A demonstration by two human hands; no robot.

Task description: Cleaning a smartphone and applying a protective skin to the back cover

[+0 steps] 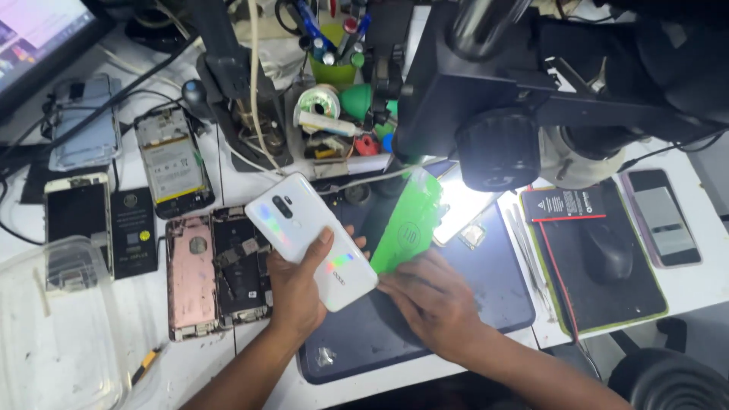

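Note:
My left hand [295,292] grips a white smartphone [310,237] from below, back side up, its camera strip facing me and tilted toward the upper left. My right hand [434,304] rests on the dark blue work mat [486,300] with fingertips touching the phone's lower right corner. It also pinches the bottom edge of a green flat sheet [408,220] that slants up toward the microscope.
A black microscope [501,114] overhangs the mat. Opened phones [216,269] and loose phone parts [171,159] lie at the left beside a clear plastic box [53,326]. A mouse on a black pad [607,254] and another phone [662,216] sit right. Tool cups [334,68] stand behind.

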